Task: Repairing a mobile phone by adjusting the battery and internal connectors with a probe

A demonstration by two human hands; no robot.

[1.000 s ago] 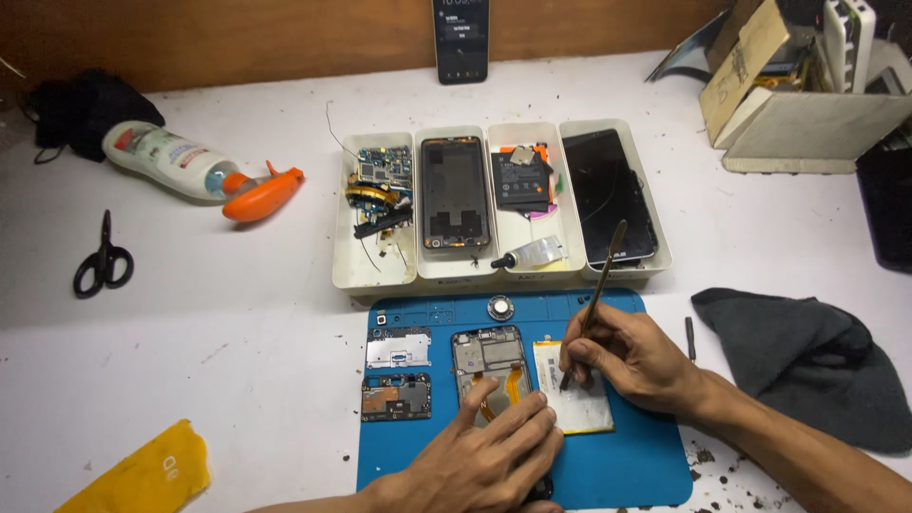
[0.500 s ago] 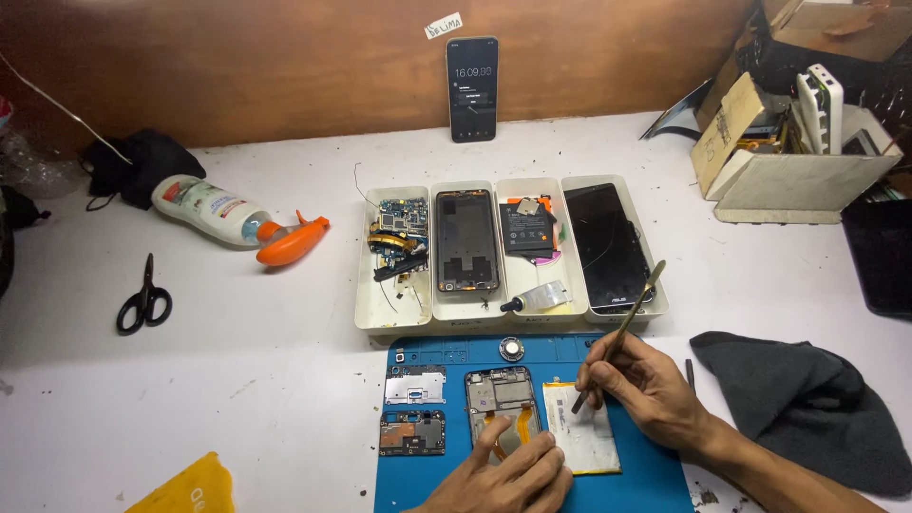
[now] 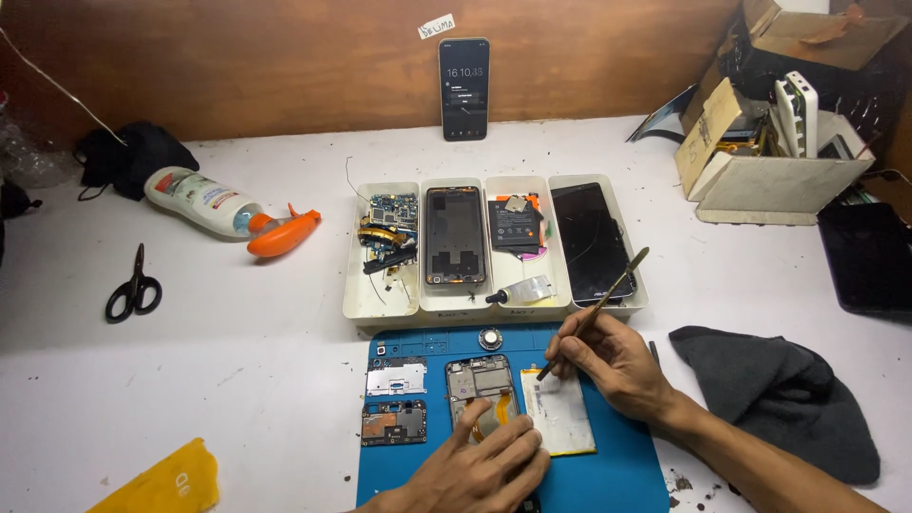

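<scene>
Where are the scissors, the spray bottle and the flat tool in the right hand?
scissors point(image 3: 134, 290): head view, on the black handles.
spray bottle point(image 3: 201, 201): head view, on the white body, lying on its side.
flat tool point(image 3: 598, 306): head view, on the middle of the shaft, held by the right hand point(image 3: 613, 361).

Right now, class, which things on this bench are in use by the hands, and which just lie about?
In use:
left hand
right hand
spudger
phone frame
battery
blue mat

Lying about:
scissors
spray bottle
dark cloth
upright phone
</scene>
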